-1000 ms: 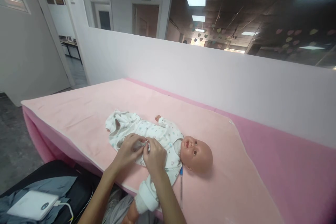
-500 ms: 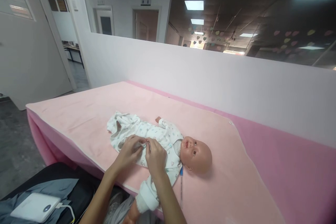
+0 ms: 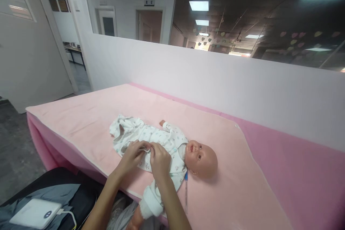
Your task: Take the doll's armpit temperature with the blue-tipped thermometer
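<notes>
A baby doll (image 3: 202, 159) lies on its back on the pink-covered table, head to the right. It wears a white patterned romper (image 3: 157, 134), whose leg part spreads to the left. My left hand (image 3: 134, 153) pinches the front edge of the romper around its middle. Right beside it, my right hand (image 3: 160, 158) pinches the same edge, fingertips almost touching the left ones. What lies between the fingertips is too small to make out. One doll sleeve hangs toward me past the table's front edge, with its cuff (image 3: 152, 201) folded back.
Near the doll's shoulder lies a thin, blue-ended pen-like stick (image 3: 186, 192). A white power bank (image 3: 36, 212) with a cable rests on grey cloth over a black seat at lower left. Behind the table (image 3: 81, 115) runs a white wall (image 3: 188, 68) with a window above.
Almost nothing differs. Both hands stay at the romper's edge, with only a slight shift of the left fingers.
</notes>
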`<state>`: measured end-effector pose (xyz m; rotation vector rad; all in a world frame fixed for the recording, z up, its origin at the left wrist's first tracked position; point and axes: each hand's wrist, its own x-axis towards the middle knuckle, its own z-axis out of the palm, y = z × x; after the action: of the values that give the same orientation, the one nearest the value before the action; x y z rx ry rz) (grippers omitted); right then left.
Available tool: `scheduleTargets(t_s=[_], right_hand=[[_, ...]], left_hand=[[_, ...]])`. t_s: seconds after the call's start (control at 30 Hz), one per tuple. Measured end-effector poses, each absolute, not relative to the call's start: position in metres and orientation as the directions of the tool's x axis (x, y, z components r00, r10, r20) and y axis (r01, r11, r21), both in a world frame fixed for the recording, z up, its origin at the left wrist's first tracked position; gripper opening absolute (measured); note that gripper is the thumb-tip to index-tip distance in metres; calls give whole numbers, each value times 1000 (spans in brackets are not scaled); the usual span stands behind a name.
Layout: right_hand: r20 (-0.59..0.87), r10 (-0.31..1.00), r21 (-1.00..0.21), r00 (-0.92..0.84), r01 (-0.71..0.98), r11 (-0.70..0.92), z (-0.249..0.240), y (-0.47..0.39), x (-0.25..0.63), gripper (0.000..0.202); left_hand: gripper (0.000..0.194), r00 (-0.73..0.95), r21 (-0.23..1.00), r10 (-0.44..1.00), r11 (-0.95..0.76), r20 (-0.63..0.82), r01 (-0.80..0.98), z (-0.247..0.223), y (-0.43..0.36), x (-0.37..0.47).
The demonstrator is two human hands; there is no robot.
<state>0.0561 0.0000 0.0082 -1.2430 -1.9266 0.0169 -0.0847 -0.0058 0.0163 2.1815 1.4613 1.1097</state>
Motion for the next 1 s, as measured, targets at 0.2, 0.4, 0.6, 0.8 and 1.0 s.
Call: scheduleTargets(t_s=[0.2, 0.4, 0.6, 0.8, 1.0], right_hand=[[623, 764, -421, -171, 749, 511, 8, -1, 56, 23], [627, 759, -398, -175, 766, 505, 8, -1, 56, 22], [641, 749, -393, -168, 767, 508, 8, -1, 55, 24], [650, 744, -387, -156, 774, 501, 8, -1, 55, 27], [652, 743, -389, -152, 774, 500, 7, 0, 56, 25]], left_hand=[[31, 159, 739, 889, -448, 430, 504, 15, -9, -86], [35, 191, 766, 900, -434, 392, 474, 17, -10, -92], [29, 199, 782, 902, -431, 383, 449, 17, -9, -91], [29, 165, 823, 910, -415, 381, 387, 10, -9, -93], [30, 157, 698, 893, -431, 423, 572, 12, -8, -91]])
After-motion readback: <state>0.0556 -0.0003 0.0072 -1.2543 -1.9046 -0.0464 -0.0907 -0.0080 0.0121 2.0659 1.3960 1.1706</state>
